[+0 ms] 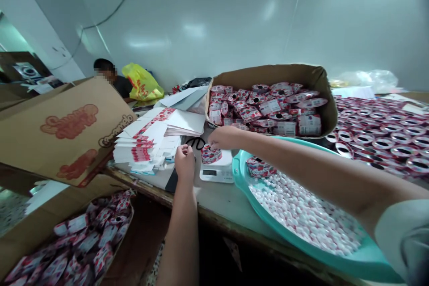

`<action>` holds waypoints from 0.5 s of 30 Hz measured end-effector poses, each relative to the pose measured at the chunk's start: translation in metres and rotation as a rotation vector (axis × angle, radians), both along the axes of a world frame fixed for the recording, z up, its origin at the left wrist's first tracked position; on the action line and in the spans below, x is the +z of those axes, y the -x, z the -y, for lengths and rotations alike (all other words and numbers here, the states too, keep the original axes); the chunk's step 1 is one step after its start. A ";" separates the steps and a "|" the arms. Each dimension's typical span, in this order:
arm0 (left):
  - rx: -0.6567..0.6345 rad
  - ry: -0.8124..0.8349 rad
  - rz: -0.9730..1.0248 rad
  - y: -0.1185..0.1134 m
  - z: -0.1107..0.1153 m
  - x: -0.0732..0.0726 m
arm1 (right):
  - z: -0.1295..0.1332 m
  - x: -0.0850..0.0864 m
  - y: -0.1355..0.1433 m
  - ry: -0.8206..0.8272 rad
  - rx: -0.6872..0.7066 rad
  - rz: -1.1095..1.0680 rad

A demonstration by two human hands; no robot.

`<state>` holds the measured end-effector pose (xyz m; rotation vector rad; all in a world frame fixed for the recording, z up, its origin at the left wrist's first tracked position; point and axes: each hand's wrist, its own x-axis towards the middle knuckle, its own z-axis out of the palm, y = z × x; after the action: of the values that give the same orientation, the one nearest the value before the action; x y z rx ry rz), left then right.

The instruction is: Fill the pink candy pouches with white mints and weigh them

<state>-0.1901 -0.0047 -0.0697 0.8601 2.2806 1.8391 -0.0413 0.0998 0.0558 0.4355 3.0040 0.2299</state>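
Observation:
A white digital scale (217,173) sits near the table's front edge, with a red-and-white printed packet (211,155) standing on it. My right hand (223,137) reaches over from the right, its fingers closed at the packet's top; whether they grip it or something small is hidden. Just left of the scale is my left hand (184,157), its fingers curled together, with any held item too small to make out. Black scissors (196,144) lie behind and between the hands. Right of the scale, a teal basin (244,187) holds many small white pieces and another printed packet (259,167).
Behind the scale stands a cardboard box (268,73) of filled packets. Open-topped packets (385,143) crowd the right side. Folded white cards (147,138) are stacked left. A large carton (63,129) and a lower box of packets (83,237) are at left. A person (122,86) sits beyond.

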 end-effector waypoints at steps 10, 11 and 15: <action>-0.030 -0.113 -0.070 0.000 -0.003 -0.001 | 0.016 0.019 -0.076 -0.045 -0.205 -0.111; -0.033 -0.105 -0.076 0.000 -0.004 0.000 | 0.017 0.017 -0.091 -0.027 -0.236 -0.106; -0.044 -0.060 -0.077 -0.002 -0.009 0.000 | 0.014 -0.004 -0.138 0.048 -0.274 -0.093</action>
<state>-0.1885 0.0043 -0.0699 0.9988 2.2412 1.8965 0.0968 0.0861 0.0522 0.8653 2.9844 0.1181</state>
